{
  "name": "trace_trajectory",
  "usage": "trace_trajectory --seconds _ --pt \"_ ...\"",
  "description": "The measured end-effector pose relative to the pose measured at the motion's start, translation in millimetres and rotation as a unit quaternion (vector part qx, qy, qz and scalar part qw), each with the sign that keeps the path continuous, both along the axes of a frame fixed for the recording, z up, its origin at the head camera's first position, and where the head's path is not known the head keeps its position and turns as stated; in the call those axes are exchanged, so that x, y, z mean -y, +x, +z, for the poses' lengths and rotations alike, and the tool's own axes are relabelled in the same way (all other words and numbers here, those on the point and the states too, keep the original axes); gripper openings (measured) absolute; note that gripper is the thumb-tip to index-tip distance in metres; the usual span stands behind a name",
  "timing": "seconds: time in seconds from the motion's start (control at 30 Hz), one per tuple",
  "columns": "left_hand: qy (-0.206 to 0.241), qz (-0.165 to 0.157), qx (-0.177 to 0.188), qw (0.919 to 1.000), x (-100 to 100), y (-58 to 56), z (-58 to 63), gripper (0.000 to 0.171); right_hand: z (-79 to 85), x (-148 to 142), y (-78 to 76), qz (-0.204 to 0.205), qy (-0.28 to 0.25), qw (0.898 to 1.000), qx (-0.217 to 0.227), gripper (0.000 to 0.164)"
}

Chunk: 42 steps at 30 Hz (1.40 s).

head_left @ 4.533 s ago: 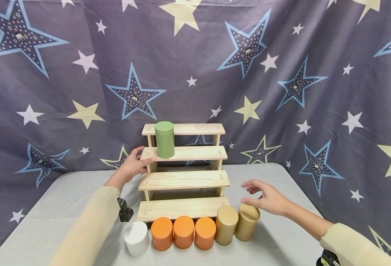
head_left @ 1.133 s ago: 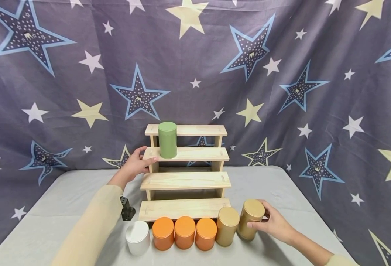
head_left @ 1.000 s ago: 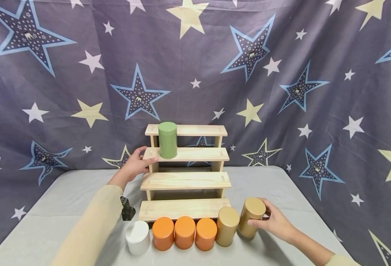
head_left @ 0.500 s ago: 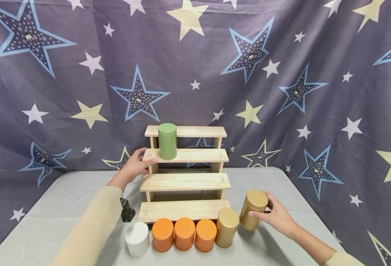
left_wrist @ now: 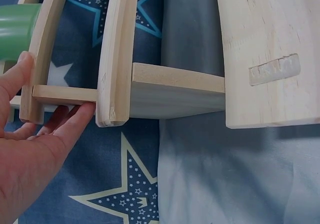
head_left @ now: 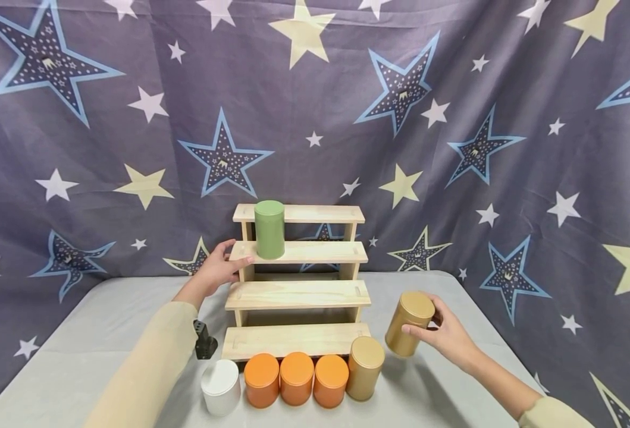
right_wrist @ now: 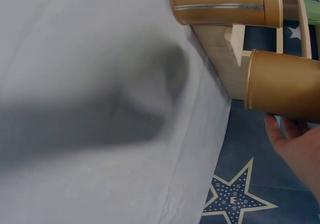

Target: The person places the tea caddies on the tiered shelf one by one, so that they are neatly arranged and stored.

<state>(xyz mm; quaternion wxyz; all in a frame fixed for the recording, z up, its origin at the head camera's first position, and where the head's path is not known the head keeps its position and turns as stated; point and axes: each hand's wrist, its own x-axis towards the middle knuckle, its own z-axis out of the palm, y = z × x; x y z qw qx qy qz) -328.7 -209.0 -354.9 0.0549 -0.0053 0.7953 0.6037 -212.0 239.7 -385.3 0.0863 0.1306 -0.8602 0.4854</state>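
Observation:
My right hand [head_left: 448,336] grips a gold tin canister [head_left: 410,324] by its side, slightly tilted and held above the table right of the wooden step shelf [head_left: 295,340]. In the right wrist view the canister [right_wrist: 287,84] hangs clear of the cloth, fingertips against its side. My left hand [head_left: 215,270] holds the shelf's left end at the second step from the top. Its thumb lies on that step and the other fingers reach to the side panel, as the left wrist view [left_wrist: 40,149] shows. A green canister [head_left: 269,230] stands upright on that same step, near the thumb.
Along the shelf's front, a row stands on the grey cloth [head_left: 432,404]: a white canister [head_left: 221,387], orange canisters [head_left: 262,380] and another gold canister [head_left: 366,368]. A star-patterned curtain [head_left: 304,89] hangs behind.
My right hand took hold of the rightmost gold canister, lifted it off the table and moved it up and away from the row. My left hand has stayed on the shelf.

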Motion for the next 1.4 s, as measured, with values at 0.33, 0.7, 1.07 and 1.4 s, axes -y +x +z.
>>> trace_trajectory --seconds 0.33,0.7,1.07,1.4 --pt "0.002 0.002 0.001 1.0 1.9 0.4 -1.9 0.086 9.3 4.8 -5.1 0.005 -0.001 1.0 -0.008 0.068" --pt "-0.004 0.003 0.0 1.0 1.5 0.5 -1.6 0.085 24.5 11.6 -17.2 0.005 0.006 1.0 -0.025 0.071" --pt "0.002 0.002 0.002 1.0 1.2 -1.0 0.5 0.086 38.7 26.0 -28.9 0.01 0.012 0.999 -0.031 0.074" --pt "-0.007 -0.002 0.002 1.0 -0.8 1.8 3.5 0.085 49.7 37.7 -39.5 0.017 0.009 0.999 -0.035 0.072"
